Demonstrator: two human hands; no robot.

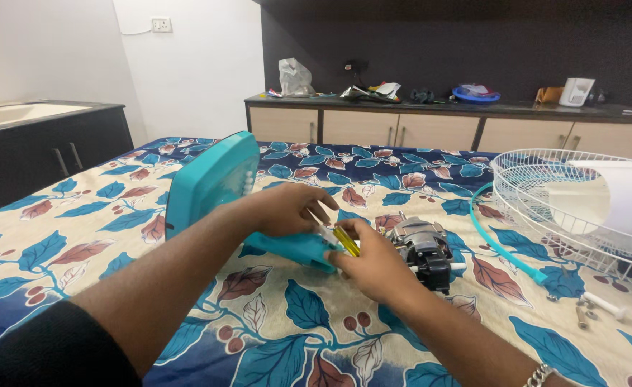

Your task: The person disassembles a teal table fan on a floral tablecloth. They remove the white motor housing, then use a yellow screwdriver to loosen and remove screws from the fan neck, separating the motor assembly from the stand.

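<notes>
A teal plastic fan base (205, 183) lies on its side on the leaf-patterned cloth (79, 236), with its teal neck (294, 249) reaching toward the fan motor (423, 251). My left hand (287, 209) rests on the neck, fingers curled over it. My right hand (373, 264) pinches a screwdriver with a clear yellow handle (346, 241), its tip at the neck's end. The dark grey motor sits just right of my right hand, its shaft pointing right.
A white wire fan guard (545, 197) with a white blade inside lies at the right, beside a teal ring (502, 247). Small screws and a white peg (595, 304) lie near the right edge. A counter (438, 118) with clutter runs along the back wall.
</notes>
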